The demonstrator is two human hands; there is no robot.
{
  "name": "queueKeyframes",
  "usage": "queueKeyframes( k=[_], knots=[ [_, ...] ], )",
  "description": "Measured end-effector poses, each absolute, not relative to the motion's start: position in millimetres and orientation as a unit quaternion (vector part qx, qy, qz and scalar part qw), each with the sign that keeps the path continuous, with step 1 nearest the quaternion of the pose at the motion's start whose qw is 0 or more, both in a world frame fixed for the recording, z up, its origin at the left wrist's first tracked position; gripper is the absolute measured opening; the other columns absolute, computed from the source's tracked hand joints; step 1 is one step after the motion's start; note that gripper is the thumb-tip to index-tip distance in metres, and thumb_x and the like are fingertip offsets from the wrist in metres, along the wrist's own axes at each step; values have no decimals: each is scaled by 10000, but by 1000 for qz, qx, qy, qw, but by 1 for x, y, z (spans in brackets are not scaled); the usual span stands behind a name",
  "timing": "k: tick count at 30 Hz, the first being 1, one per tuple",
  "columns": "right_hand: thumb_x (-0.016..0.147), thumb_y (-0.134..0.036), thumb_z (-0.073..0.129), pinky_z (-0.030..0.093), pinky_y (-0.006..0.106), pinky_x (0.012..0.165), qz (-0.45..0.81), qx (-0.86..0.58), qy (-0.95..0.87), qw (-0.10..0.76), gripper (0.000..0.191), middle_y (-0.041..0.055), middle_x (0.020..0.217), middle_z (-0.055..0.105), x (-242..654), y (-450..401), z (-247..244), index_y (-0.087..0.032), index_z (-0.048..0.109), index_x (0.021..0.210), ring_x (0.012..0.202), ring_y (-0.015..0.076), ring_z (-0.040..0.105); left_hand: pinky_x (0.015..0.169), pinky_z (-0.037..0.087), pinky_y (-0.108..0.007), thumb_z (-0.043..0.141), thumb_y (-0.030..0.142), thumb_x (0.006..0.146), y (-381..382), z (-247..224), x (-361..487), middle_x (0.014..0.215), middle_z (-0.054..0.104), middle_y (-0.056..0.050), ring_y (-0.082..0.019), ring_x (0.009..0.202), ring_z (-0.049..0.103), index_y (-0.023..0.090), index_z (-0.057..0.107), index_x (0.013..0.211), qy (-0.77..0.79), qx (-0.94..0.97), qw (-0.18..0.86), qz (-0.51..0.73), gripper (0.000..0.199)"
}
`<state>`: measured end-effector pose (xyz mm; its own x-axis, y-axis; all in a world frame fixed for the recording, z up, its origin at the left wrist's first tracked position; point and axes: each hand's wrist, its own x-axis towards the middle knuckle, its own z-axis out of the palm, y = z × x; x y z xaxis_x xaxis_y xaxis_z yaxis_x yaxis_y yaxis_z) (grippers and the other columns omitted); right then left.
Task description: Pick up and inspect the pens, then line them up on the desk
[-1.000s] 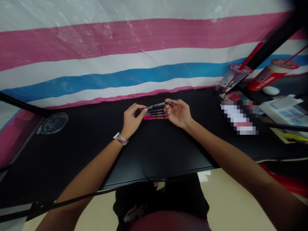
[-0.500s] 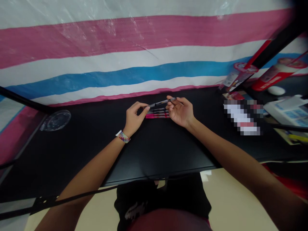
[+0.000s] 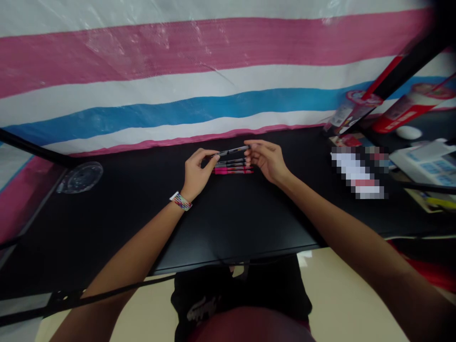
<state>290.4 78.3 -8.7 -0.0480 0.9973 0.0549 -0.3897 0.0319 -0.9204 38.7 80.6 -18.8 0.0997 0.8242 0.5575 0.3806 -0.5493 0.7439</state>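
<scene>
Left hand (image 3: pixel 196 172) and right hand (image 3: pixel 268 159) pinched opposite ends of a slim grey pen (image 3: pixel 231 152) just above the row of pink and dark pens (image 3: pixel 233 167) on the black table (image 3: pixel 228 223); held pen not yet placed.

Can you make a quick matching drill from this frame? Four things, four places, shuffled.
Things:
1. grey pen
2. pink pens
3. clear round lid
4. beaded wristband

Places:
A. far left of the black desk, by the striped wall
B. held at its two ends, left hand at one and right hand at the other
C. on the person's left wrist
D. lying in a row on the desk between the hands

Pairs: 1-B, 2-D, 3-A, 4-C
</scene>
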Motion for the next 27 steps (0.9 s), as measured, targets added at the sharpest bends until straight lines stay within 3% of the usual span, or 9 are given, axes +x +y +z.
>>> queueKeyframes(
  k=[6, 11, 17, 27],
  knots=[
    [937, -356, 806, 645, 463, 940, 319, -436, -595, 595, 136, 59, 1140, 804, 301, 83, -15, -307, 890, 1032, 1004, 253, 747, 948, 611, -421, 720, 325, 1065, 88, -24, 36, 1123, 844, -55, -228, 987, 770, 316, 850, 1231, 441, 695, 246, 512, 211],
    [940, -273, 754, 571, 560, 1095, 214, -486, -679, 508, 177, 56, 1122, 858, 309, 94, -30, -300, 879, 1062, 1086, 311, 757, 974, 607, -455, 752, 278, 1015, 97, -35, 33, 1111, 872, -55, -255, 1027, 785, 293, 856, 1116, 468, 677, 245, 513, 145],
    [971, -244, 671, 549, 565, 1102, 177, -490, -740, 425, 247, 64, 1117, 864, 311, 100, -42, -287, 884, 1090, 1135, 339, 737, 1009, 531, -501, 781, 270, 994, 99, -38, 28, 1063, 866, -37, -283, 1013, 746, 335, 883, 1054, 506, 699, 156, 481, 135],
    [962, -226, 651, 526, 554, 1076, 169, -496, -744, 416, 255, 76, 1045, 848, 310, 103, -45, -272, 894, 1027, 1069, 336, 709, 1010, 451, -536, 819, 275, 941, 102, -51, 27, 937, 802, -52, -308, 949, 644, 366, 898, 981, 538, 695, 127, 460, 127]
  ],
)
